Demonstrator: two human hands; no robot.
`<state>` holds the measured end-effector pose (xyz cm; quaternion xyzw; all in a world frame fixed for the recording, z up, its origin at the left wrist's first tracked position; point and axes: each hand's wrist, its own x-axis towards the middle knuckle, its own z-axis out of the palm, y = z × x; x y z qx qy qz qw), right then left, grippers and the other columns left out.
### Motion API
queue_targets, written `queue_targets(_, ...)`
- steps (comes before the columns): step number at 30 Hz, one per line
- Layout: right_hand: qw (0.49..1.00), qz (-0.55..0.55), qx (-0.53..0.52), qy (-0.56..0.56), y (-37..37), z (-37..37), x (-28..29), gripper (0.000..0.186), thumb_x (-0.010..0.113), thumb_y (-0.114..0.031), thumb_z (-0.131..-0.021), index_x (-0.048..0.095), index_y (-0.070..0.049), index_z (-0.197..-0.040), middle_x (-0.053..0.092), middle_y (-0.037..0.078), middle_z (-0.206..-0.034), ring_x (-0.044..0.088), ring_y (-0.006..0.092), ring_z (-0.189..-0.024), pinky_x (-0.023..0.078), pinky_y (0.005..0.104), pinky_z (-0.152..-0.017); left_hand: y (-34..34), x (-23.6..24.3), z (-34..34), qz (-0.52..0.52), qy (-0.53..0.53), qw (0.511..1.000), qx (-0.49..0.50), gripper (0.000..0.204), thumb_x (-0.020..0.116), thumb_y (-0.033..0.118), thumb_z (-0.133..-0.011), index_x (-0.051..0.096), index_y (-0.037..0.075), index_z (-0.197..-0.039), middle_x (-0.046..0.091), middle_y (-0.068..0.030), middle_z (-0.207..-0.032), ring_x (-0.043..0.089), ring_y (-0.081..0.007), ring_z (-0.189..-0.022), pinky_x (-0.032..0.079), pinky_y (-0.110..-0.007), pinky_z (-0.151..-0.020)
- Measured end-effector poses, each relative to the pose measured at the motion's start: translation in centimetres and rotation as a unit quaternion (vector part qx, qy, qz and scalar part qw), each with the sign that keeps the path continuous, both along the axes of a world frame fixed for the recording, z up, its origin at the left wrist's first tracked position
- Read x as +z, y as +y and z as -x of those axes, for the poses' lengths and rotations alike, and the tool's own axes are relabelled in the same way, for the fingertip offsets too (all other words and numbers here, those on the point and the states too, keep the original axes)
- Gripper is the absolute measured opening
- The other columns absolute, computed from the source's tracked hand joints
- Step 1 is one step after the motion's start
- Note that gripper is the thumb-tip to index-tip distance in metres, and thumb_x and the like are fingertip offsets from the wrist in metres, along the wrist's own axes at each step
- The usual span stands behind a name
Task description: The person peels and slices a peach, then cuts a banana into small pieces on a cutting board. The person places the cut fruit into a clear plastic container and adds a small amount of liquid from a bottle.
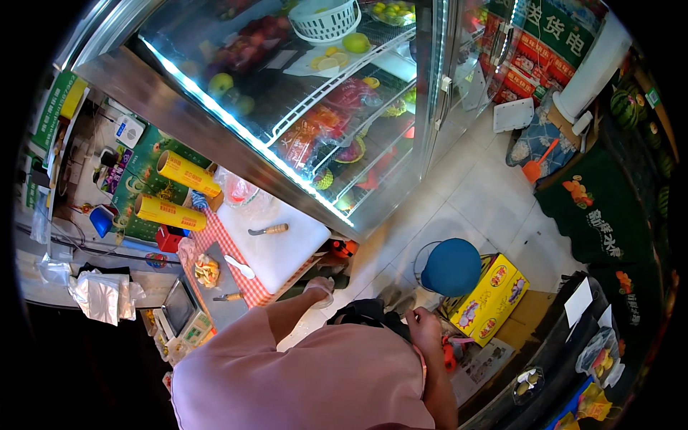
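Note:
My left hand (319, 292), in a thin clear plastic glove, hangs beside the near right corner of the worktable. Its fingers are blurred under the plastic, and I see nothing held. My right hand (424, 328) is low at my right side with its fingers curled in, and nothing shows in it. A white cutting board (276, 240) bears a knife with a wooden handle (268, 229). Left of it, a pile of peeled yellowish fruit pieces (207, 271) lies on a grey surface. A white spoon (239, 267) and another small knife (228, 297) are close by.
A lit glass display fridge (390, 208) with fruit stands ahead. Two yellow film rolls (170, 212) lie behind the board. A blue round stool (451, 266) and a yellow carton (489, 299) stand on the tiled floor (459, 190). Thin plastic bags (107, 297) hang at left.

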<state>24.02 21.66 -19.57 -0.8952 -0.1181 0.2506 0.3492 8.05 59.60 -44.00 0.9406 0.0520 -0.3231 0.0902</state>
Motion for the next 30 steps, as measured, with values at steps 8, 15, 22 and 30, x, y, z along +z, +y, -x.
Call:
queue_targets(8,1.0,0.014,-0.016,0.003,-2.4,-0.1,-1.0,0.038,0.068,-0.037,-0.091,0.07,-0.001,-0.081,0.065,0.019,-0.068,0.065,0.0377,-0.064,0.05,0.0465,-0.062,-3.4,5.3,-3.6,-0.046,0.022,0.998,-0.03,0.026,0.051,0.018,-0.094,0.07,0.004,-0.101,0.073,-0.0169,-0.101,0.071,-0.0331,-0.097,0.057,-0.043,-0.082)
queue_targets(15,1.0,-0.009,-0.025,0.004,-3.2,2.1,-2.2,0.036,0.069,-0.035,-0.09,0.07,0.0,-0.083,0.065,0.02,-0.068,0.066,0.0384,-0.065,0.051,0.0471,-0.063,-3.9,3.0,-3.0,-0.065,0.024,0.996,-0.05,0.025,0.054,0.021,-0.091,0.067,0.005,-0.107,0.072,-0.0167,-0.102,0.07,-0.0336,-0.099,0.056,-0.043,-0.083)
queue_targets(22,1.0,0.01,0.001,0.004,-3.0,1.4,-1.6,0.038,0.066,-0.039,-0.09,0.071,-0.002,-0.085,0.067,0.02,-0.073,0.067,0.0395,-0.07,0.052,0.0485,-0.067,-3.4,1.3,-1.2,-0.048,0.017,0.998,0.033,0.024,0.053,0.017,-0.091,0.071,0.006,-0.101,0.073,-0.0175,-0.1,0.07,-0.0332,-0.098,0.056,-0.043,-0.083)
queue_targets(30,0.999,0.025,0.045,-0.014,-2.3,0.8,-2.1,0.039,0.065,-0.041,-0.091,0.071,-0.003,-0.083,0.067,0.021,-0.073,0.067,0.0396,-0.071,0.051,0.049,-0.066,-1.9,1.4,0.2,-0.001,0.011,0.989,0.148,0.048,0.037,0.034,-0.101,0.072,0.001,-0.099,0.07,-0.0219,-0.11,0.066,-0.0394,-0.107,0.052,-0.047,-0.092)
